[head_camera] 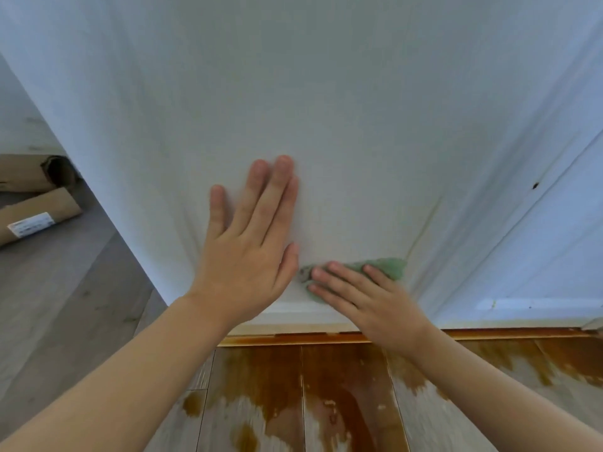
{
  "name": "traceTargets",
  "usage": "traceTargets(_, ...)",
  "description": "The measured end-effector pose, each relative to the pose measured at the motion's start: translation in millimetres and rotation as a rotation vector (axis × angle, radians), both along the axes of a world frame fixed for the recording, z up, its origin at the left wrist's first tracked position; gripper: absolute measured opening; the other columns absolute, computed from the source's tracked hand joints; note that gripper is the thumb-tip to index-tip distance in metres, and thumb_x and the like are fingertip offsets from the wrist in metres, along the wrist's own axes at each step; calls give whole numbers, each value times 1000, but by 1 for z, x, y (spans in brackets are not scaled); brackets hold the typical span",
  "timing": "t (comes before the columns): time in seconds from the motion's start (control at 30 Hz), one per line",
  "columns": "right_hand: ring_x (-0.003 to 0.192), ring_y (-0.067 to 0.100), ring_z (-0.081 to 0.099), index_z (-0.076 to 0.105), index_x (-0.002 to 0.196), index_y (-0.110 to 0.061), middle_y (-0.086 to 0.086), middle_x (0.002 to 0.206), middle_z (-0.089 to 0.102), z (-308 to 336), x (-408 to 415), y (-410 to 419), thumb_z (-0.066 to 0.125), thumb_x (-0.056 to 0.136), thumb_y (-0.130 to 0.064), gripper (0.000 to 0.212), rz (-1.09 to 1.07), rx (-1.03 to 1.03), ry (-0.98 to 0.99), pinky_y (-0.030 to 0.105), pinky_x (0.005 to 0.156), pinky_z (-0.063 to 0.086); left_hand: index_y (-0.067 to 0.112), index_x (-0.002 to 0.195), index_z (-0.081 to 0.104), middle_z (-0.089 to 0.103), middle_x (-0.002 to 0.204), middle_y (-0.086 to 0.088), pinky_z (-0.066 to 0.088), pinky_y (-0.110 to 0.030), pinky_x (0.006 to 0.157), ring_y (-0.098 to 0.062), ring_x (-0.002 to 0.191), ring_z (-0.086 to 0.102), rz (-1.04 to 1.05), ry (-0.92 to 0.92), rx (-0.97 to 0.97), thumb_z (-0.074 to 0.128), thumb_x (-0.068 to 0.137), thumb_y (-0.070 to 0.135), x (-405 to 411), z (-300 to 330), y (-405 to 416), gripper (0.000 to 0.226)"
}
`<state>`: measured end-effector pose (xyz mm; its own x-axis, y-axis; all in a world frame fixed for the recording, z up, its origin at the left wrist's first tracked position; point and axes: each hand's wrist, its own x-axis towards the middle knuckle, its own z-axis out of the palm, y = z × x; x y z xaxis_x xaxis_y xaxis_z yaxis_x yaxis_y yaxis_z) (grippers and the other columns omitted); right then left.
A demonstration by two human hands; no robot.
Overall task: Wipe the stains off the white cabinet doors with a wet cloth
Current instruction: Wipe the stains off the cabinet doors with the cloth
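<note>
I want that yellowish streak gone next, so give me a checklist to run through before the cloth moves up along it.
1. Green cloth under the right hand, pressed on the cabinet door: ok.
2. Left hand flat on the door, bracing it: ok.
3. Yellowish streak running up from the cloth's right end, not yet wiped: not ok.
4. Cloth wet enough: cannot tell.
5. Cloth clean: not ok, its left end looks grey.
6. Brown stained floor below the door, puddle or dried: cannot tell.
</note>
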<state>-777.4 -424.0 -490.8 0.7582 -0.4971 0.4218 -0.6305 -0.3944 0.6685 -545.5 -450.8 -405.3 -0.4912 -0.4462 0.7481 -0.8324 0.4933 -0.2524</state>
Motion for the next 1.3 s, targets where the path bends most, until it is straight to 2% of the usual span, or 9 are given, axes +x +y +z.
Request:
traceTargets(0.13,145,19,-8,-2,151,-12,4,158,-11,-25,-6,0,28,89,-8,68,68,116,152,35,116,-4,6,146,-12,-27,151,-4,-15,-46,110,-21,140,-20,16,33,-68,37,93,32,-4,-8,-11,76)
traceTargets(0.3,145,16,-5,4,151,-16,-4,159,4,-3,-14,4,28,90,-5,67,44,146,79,33,115,1,6,146,-12,-27,152,-4,-17,-45,109,-21,140,-21,37,29,-104,36,94,35,-4,-11,-15,76)
traceTargets(0.4,146,17,-1,6,152,-19,-1,159,-5,50,-21,2,19,93,1,63,-8,10,-117,37,115,5,5,146,-10,-26,152,-4,-17,-45,110,-21,141,-20,48,22,-71,35,94,36,-3,-10,-12,75)
traceTargets(0.5,145,25,5,11,151,-13,8,158,8,130,-16,-2,44,87,1,73,-58,-159,-449,43,114,11,5,147,-7,-22,154,-5,-12,-48,111,-22,142,-16,29,25,10,30,94,37,-4,-6,0,73)
traceTargets(0.6,142,36,10,17,146,2,28,152,15,202,-5,-3,47,87,1,67,-66,-146,-857,48,113,13,3,147,0,-15,155,-7,1,-54,112,-24,143,-8,-15,26,74,28,93,37,-3,4,13,70)
traceTargets(0.77,144,34,3,9,145,8,32,152,3,202,3,-5,41,92,1,63,22,-124,-1118,48,116,18,4,148,6,-7,157,-7,1,-55,111,-20,143,-7,-91,59,1,31,92,31,-18,63,7,67)
traceTargets(1.0,146,26,-3,-7,150,-13,11,158,-10,46,-26,18,35,86,-2,78,-182,2,-555,47,116,16,4,147,10,5,154,-9,-4,-54,110,-18,142,-12,-81,25,-21,38,88,28,-43,82,1,70)
traceTargets(1.13,146,22,-5,-1,151,-18,2,159,-10,6,-41,33,29,79,-5,79,-200,119,-308,40,114,5,5,147,15,10,156,-8,0,-50,112,-21,144,4,-214,-226,-48,35,89,28,-54,57,6,65)
traceTargets(1.3,138,26,31,37,143,-19,4,155,25,48,-52,36,35,89,8,60,-78,0,-361,43,108,32,8,149,13,7,155,-5,-4,-45,113,-19,144,4,-161,-273,-80,31,92,28,-54,44,-4,63)
